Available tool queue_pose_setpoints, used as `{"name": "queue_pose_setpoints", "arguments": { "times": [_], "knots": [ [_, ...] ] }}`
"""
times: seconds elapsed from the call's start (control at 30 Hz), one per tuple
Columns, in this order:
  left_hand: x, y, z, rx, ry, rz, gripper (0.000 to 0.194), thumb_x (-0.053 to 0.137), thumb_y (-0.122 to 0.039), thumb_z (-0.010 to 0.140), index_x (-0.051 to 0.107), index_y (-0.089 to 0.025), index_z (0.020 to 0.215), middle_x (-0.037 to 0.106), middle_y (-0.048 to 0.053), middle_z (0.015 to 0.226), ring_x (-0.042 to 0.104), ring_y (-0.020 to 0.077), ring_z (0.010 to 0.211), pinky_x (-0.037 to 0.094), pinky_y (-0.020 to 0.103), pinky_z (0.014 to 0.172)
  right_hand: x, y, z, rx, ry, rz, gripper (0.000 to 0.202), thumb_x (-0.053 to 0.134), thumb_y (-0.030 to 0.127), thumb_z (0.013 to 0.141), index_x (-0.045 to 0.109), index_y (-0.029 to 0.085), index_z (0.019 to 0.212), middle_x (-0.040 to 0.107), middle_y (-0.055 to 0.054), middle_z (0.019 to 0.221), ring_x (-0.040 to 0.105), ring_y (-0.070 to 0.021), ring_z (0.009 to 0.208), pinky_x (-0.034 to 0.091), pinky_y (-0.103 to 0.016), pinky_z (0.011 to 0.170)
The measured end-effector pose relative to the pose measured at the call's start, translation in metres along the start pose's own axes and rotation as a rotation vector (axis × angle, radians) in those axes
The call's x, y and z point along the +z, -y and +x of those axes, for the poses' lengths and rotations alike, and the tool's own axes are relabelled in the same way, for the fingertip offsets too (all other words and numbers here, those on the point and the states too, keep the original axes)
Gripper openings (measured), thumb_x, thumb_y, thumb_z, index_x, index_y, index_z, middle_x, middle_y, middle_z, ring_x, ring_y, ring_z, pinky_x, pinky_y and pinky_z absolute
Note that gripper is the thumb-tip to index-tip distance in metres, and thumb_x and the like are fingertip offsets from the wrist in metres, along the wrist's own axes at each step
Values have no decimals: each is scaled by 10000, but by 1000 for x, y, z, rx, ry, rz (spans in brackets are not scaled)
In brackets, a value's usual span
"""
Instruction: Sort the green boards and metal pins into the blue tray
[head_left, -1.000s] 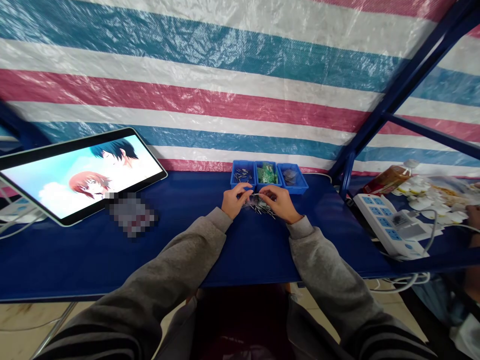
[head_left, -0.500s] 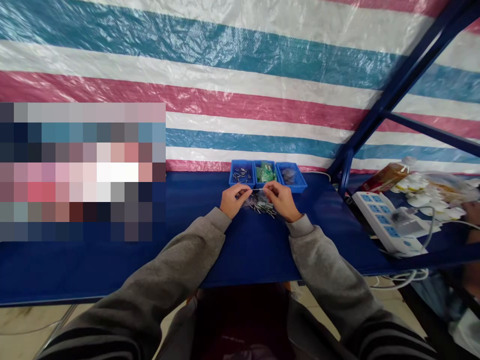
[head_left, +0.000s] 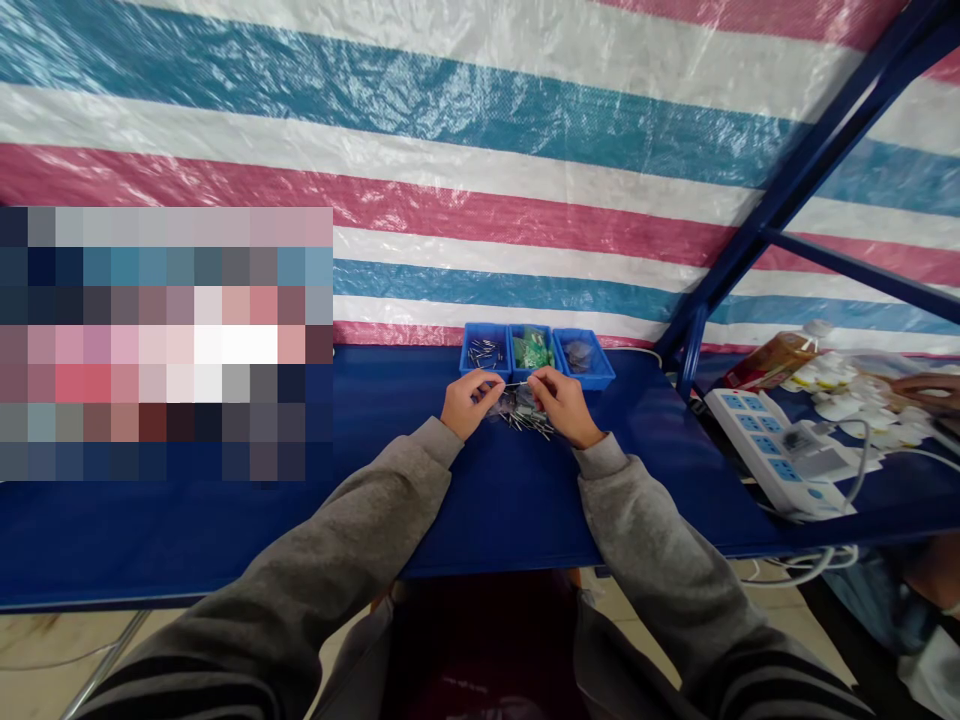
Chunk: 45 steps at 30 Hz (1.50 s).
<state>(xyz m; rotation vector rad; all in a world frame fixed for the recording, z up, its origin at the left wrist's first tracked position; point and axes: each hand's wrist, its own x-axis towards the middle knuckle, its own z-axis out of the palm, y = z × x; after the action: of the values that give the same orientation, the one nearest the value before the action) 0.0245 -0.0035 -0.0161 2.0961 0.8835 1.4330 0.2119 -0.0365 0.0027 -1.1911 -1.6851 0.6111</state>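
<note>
My left hand (head_left: 466, 405) and my right hand (head_left: 566, 408) face each other above the blue table, fingertips pinched. Between them runs a thin, light metal rod (head_left: 516, 384), one end in each pinch. Just below it lies a loose heap of slim metal pins (head_left: 527, 424), with what looks like clear plastic among them. Behind the hands stand three blue bins in a row. Metal pins lie in the left bin (head_left: 465, 345), green pieces in the middle bin (head_left: 532, 352), and small greyish items I cannot make out in the right bin (head_left: 598, 378).
A white power strip (head_left: 776, 450) with a plugged-in adapter lies at the right, beside a blue metal frame (head_left: 724, 250). Beyond it are a bottle (head_left: 776, 358), white parts (head_left: 870, 405) and another person's hand (head_left: 930, 390). A striped sheet (head_left: 487, 210) hangs behind the table.
The rod between my hands has tilted slightly, while both hands stay almost in place. Another person's hand has come into view over the white parts at the far right.
</note>
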Motion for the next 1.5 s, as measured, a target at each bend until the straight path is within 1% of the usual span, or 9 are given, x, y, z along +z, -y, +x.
{"name": "queue_pose_setpoints", "arguments": {
  "times": [0.2, 0.33, 0.4, 0.57, 0.77, 0.9, 1.2, 1.37, 1.5],
  "knots": [
    [1, 2, 0, -35, -15, -4, 240, 568, -377, 878, 659, -162, 822, 666, 43, 785, 579, 121, 620, 472, 217, 554, 1, -2, 0, -1, 6, 0, 281, 493, 451, 903, 543, 203, 782, 517, 32, 566, 522, -125, 475, 413, -254, 514],
    [1, 4, 0, -64, -11, -25, 239, 555, -378, 884, 645, -163, 832, 652, 36, 786, 573, 115, 601, 466, 212, 534, 1, -4, 0, -1, 10, 52, 248, 556, 446, 866, 581, 201, 901, 556, 21, 630, 532, -126, 488, 431, -255, 503],
    [1, 4, 0, -71, -8, -29, 245, 547, -385, 888, 639, -165, 829, 645, 33, 778, 569, 114, 591, 464, 213, 529, 1, -4, 1, -5, 13, 72, 248, 587, 441, 847, 586, 203, 918, 579, 9, 676, 541, -127, 499, 444, -257, 501],
    [0, 1, 1, -94, -10, -42, 238, 544, -379, 889, 631, -164, 834, 635, 23, 744, 563, 111, 571, 465, 214, 535, 2, -5, 1, -21, 35, 54, 209, 604, 408, 835, 597, 199, 836, 600, -10, 710, 559, -131, 513, 454, -258, 498],
    [0, -1, 1, -140, -14, -67, 258, 570, -405, 866, 647, -163, 825, 648, 27, 734, 573, 118, 572, 469, 223, 538, 3, -5, 1, -6, 35, 28, 236, 534, 419, 879, 581, 199, 807, 583, 1, 655, 558, -131, 499, 453, -258, 510],
    [1, 0, 0, -111, -4, -76, 265, 600, -425, 842, 656, -166, 833, 672, 43, 793, 578, 124, 592, 470, 232, 540, 3, -4, 1, -9, 30, 13, 278, 502, 455, 896, 563, 204, 793, 560, 11, 625, 556, -133, 503, 449, -259, 530],
    [1, -3, 0, -103, 50, -81, 272, 587, -424, 853, 648, -160, 836, 670, 47, 792, 585, 123, 608, 463, 219, 525, 3, -3, 0, 1, 27, -24, 343, 464, 486, 913, 549, 211, 726, 535, 15, 567, 538, -137, 495, 444, -264, 537],
    [1, -2, 0, -114, 51, -101, 314, 569, -451, 869, 650, -155, 807, 656, 40, 733, 597, 130, 593, 474, 229, 533, 3, -1, 1, -12, 34, 33, 284, 553, 475, 864, 619, 198, 875, 624, -22, 722, 571, -139, 521, 462, -266, 521],
    [0, -1, 0, -157, 36, -162, 329, 588, -461, 857, 659, -150, 775, 647, 31, 698, 594, 126, 555, 475, 233, 521, 4, -2, 1, -54, 47, 15, 254, 583, 432, 852, 641, 185, 830, 643, -42, 752, 582, -143, 541, 464, -270, 530]
  ]
}}
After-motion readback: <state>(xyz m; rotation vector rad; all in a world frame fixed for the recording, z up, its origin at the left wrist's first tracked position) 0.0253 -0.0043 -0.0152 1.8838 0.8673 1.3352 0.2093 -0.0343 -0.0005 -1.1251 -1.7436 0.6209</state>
